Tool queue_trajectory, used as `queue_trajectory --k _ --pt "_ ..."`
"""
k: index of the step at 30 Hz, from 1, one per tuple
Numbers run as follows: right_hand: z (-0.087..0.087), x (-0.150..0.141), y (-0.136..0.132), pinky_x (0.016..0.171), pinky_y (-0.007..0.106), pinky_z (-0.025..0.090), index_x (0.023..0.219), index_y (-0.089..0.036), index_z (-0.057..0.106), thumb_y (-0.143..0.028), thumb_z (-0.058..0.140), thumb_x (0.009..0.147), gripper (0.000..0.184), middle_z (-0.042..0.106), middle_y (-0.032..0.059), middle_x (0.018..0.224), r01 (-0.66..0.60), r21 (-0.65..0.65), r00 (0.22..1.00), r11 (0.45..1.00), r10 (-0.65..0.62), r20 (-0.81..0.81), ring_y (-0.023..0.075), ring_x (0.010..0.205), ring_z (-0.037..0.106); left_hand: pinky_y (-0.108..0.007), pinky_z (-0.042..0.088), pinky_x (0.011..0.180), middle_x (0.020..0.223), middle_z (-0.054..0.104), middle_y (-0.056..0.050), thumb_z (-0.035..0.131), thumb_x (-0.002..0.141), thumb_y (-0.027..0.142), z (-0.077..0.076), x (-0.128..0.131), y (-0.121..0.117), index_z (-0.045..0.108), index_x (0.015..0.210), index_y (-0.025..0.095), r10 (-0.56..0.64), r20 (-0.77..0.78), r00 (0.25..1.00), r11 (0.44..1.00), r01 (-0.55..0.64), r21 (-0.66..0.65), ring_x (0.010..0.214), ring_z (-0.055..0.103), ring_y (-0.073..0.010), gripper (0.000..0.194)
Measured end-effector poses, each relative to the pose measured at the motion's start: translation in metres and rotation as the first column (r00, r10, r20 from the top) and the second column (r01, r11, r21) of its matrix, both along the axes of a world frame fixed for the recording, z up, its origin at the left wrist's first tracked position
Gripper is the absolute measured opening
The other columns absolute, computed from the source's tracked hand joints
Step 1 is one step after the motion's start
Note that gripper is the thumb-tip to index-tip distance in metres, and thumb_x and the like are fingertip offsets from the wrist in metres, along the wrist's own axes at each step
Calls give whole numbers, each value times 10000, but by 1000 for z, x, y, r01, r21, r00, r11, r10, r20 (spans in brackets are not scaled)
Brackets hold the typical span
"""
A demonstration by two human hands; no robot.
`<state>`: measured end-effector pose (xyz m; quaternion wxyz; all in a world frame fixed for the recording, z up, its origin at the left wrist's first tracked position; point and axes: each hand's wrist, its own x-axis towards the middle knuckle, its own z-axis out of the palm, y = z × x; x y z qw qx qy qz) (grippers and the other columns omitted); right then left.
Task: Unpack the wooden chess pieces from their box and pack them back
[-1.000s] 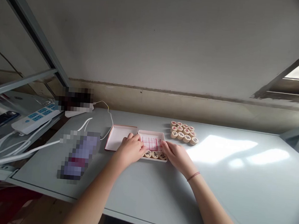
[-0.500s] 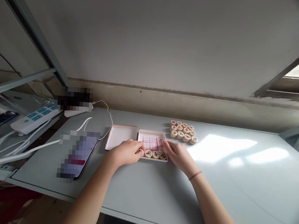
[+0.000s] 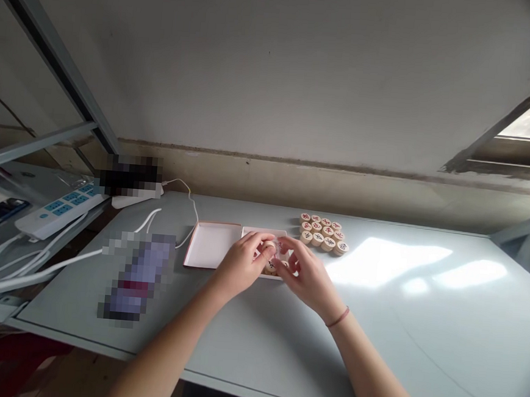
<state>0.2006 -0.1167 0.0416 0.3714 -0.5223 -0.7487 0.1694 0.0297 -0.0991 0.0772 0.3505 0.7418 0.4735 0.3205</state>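
Observation:
My left hand [image 3: 243, 262] is closed in a pinch on a round wooden xiangqi piece [image 3: 269, 245], held over an open white box [image 3: 262, 231]. Fingers of my right hand [image 3: 305, 272] curl in close beside it, closed on what looks like the thin, crumpled sheet with red lines [image 3: 278, 246]. Below the fingertips, a few more pieces [image 3: 270, 267] with black characters lie along the near side of the box, partly hidden by both hands. Left of this box, touching or nearly so, sits its shallow white lid [image 3: 212, 246] with an orange-brown edge.
Rows of stacked xiangqi pieces [image 3: 321, 232], red and black, stand behind my right hand. A blurred phone [image 3: 139, 277] lies on the grey table [image 3: 254, 338] to the left. White cables [image 3: 71, 264] and a power strip [image 3: 65, 204] are farther left. A wall rises behind.
Both hands have come together above the box. My left hand has raised a piece from the front row, and the red-lined sheet no longer lies flat in the box.

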Motion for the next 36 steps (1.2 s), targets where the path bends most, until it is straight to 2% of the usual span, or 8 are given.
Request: queue_trajectory --k 5,9,13,20,24,27,31,36 --pt "-2 -3 -1 522 225 428 1031 -199 566 -322 509 876 205 646 25 811 49 106 998 993 -54 43 97 531 515 -278 518 786 1004 673 -59 545 861 461 -11 11 -2 603 1019 187 58 305 951 956 35 -290 934 626 -181 321" --pt "1 16 6 589 260 454 980 -194 629 -410 508 865 273 641 68 897 143 77 986 987 -148 76 107 555 516 -286 510 800 968 682 -64 603 825 448 -18 12 3 588 969 166 138 378 915 942 -3 -337 894 636 -170 318" --pt "-1 38 13 629 306 454 918 -197 676 -416 530 794 291 636 78 922 326 -71 935 943 -311 169 140 594 522 -261 525 722 930 660 -51 581 841 382 -18 10 7 574 973 171 183 372 910 939 -49 -341 806 627 -133 249" --pt "-15 43 18 603 263 401 833 -213 626 -302 513 774 156 650 44 892 385 -192 904 903 -327 276 156 701 568 -235 530 749 985 629 -45 576 810 192 -22 9 9 574 1126 189 158 333 930 948 -49 -313 863 608 -123 317" --pt "-7 37 15 612 272 414 776 -205 621 -365 514 810 196 633 60 903 410 -167 899 897 -366 242 153 683 553 -259 532 721 909 654 -26 569 845 267 -21 10 5 566 1191 208 72 157 985 976 -38 -214 767 619 -129 350" --pt "4 26 8 585 267 429 859 -198 628 -455 479 850 298 640 61 892 297 -160 955 941 -295 38 122 584 513 -304 525 789 1037 669 -55 573 860 288 -22 12 1 585 1172 212 24 -5 1000 1000 -24 9 876 630 -175 322" --pt "12 8 -1 526 251 431 970 -189 619 -496 512 837 352 660 50 816 52 -224 994 973 -72 -81 111 531 499 -384 490 898 1094 667 -75 563 872 236 -32 16 0 584 1175 221 -30 -162 986 966 70 249 1010 605 -223 303" --pt "10 5 -1 550 248 460 930 -198 643 -443 505 836 297 676 50 818 50 -241 995 969 -69 -71 135 608 570 -388 486 888 1031 671 -79 549 878 207 -38 16 1 583 1180 207 -22 -233 972 937 101 335 987 605 -229 303"
